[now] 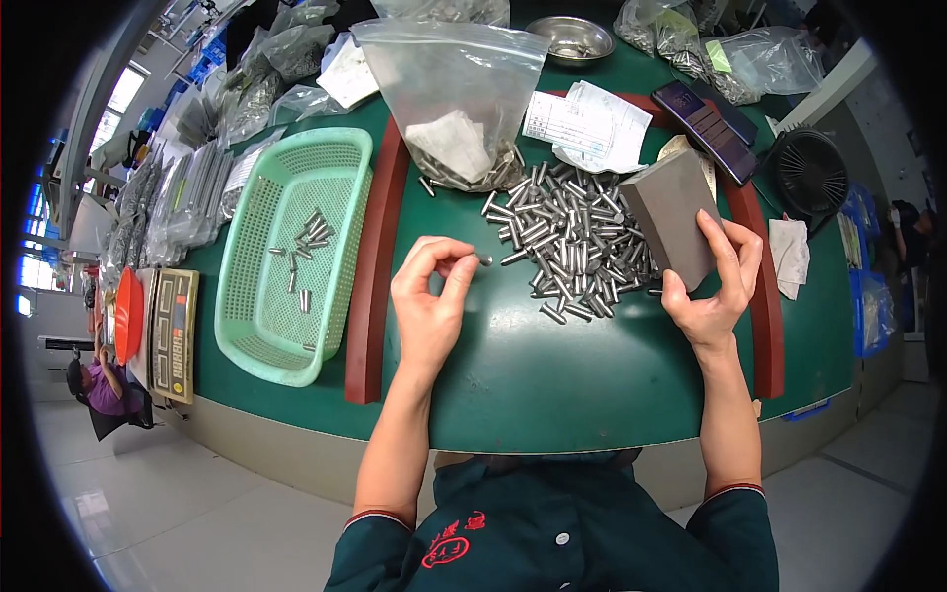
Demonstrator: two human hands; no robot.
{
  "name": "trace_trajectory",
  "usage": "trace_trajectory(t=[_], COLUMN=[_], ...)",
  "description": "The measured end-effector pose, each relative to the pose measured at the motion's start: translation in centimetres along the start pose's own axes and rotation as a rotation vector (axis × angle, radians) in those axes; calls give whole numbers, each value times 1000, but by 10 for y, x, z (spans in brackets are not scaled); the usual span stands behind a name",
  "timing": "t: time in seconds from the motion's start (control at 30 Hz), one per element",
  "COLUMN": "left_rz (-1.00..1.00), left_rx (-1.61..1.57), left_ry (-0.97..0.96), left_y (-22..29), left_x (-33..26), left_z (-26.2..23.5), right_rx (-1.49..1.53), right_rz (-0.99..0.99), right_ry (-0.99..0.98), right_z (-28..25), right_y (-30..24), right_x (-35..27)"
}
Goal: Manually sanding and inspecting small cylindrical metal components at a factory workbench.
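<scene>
Between the thumb and forefinger of my left hand (430, 301) is a small metal pin (484, 260), its end pointing right, above the green tabletop. My right hand (718, 296) grips a grey-brown rectangular block (671, 222) by its near and right edges, the block standing tilted beside the pile. A heap of loose steel pins (577, 237) lies between my hands, touching or close to the block's left side. Left of my left hand, a pale green perforated plastic basket (345, 257) holds several similar pins.
Red-brown bars (371, 296) flank the work area. Behind the pins stand a clear zip bag (459, 84) of parts, a paper slip (572, 128) and a metal bowl (572, 39). A phone (705, 128) and black fan (807, 173) are at the right, a scale (173, 335) far left.
</scene>
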State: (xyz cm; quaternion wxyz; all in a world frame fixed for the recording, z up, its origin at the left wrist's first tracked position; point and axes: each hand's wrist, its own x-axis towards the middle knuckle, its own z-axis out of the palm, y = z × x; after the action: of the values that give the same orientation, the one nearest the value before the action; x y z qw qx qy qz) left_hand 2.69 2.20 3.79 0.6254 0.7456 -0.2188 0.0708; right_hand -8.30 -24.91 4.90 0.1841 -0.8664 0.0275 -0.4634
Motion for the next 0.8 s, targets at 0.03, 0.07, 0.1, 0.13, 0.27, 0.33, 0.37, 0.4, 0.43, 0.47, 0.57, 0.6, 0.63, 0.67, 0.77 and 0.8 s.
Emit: trace_trajectory(t=[0.03, 0.07, 0.1, 0.13, 0.27, 0.33, 0.37, 0.4, 0.43, 0.47, 0.57, 0.6, 0.63, 0.67, 0.77, 0.8], left_rz=[-88, -249, -410, -497, -576, -641, -645, -642, -653, -664, -679, -680, -700, -720, -710, -711], left_rx=[-271, -488, -705, -873, -1030, -1034, -1069, -1070, -1063, -1056, -1017, -1019, -952, -885, -795, -795], left_ry=[-39, -69, -99, -141, -213, -214, -223, -218, -236, -254, -267, -264, -236, -210, -229, -227], left_y=[-5, -5, -6, -8, -7, -8, -10, -11, -11, -12, -11, -8, -2, 0, 0, -1], left_x=[0, -1, -2, -3, -3, -4, -4, -3, -3, -3, -1, -1, 0, 1, 0, 0], left_z=[-3, -7, -9, -11, -8, -10, -11, -12, -13, -14, -13, -12, -10, -9, -10, -10], right_rx=[5, 1, -1, -2, 4, 14, 19, 22, 19, 17, 21, 22, 17, 12, 24, 25], right_rz=[-4, 2, 7, 5, 10, 3, 1, -3, -3, -2, -6, -7, -5, -2, 6, 7], right_ry=[4, 3, 2, 0, 0, 3, 6, 4, 3, 2, 11, 8, 7, 5, 3, 2], right_z=[-1, -2, -3, -3, -5, -4, -4, -4, -4, -4, -3, -2, -2, -2, -2, -2], right_y=[-1, -3, -4, -3, -3, -4, -5, -5, -5, -4, -3, -3, -3, -3, -3, -3], right_x=[1, 1, 0, -1, -2, -2, -2, -2, -2, -2, -2, -2, -2, -2, -2, -2])
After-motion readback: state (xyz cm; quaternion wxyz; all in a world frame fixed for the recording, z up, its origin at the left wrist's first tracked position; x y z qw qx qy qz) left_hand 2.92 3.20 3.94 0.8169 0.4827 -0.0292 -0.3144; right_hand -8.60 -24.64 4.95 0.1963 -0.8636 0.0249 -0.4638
